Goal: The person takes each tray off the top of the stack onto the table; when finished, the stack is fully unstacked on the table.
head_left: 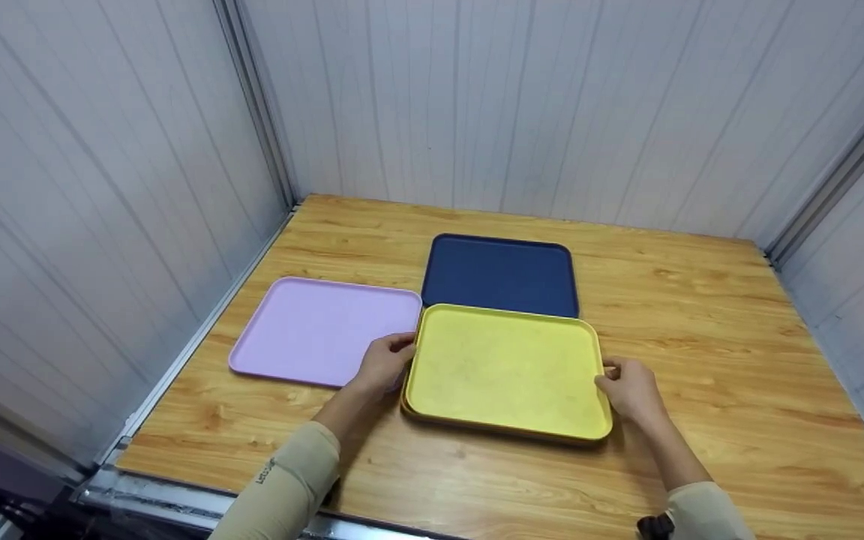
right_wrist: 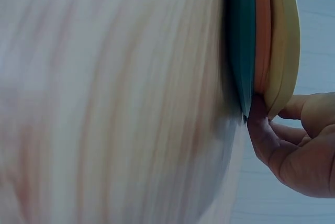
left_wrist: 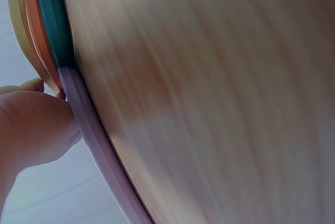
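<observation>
A yellow tray (head_left: 507, 371) tops a stack on the table. Beneath it, the right wrist view shows an orange tray (right_wrist: 261, 35) and a teal tray (right_wrist: 241, 41). At the stack's left edge, my left hand (head_left: 385, 364) pinches the yellow tray's rim, its fingertips close to the orange rim. My right hand (head_left: 631, 388) grips the right edge, thumb and fingers around the yellow rim, one fingertip right at the orange tray's edge. A lilac tray (head_left: 327, 330) lies flat to the left, partly behind my left hand.
A navy tray (head_left: 499, 274) lies just behind the stack, its front edge overlapped by the yellow tray in the head view. The wooden table (head_left: 739, 360) is bordered by pale panel walls (head_left: 432, 105) at the back and sides. A metal rail (head_left: 154, 501) runs along the front left.
</observation>
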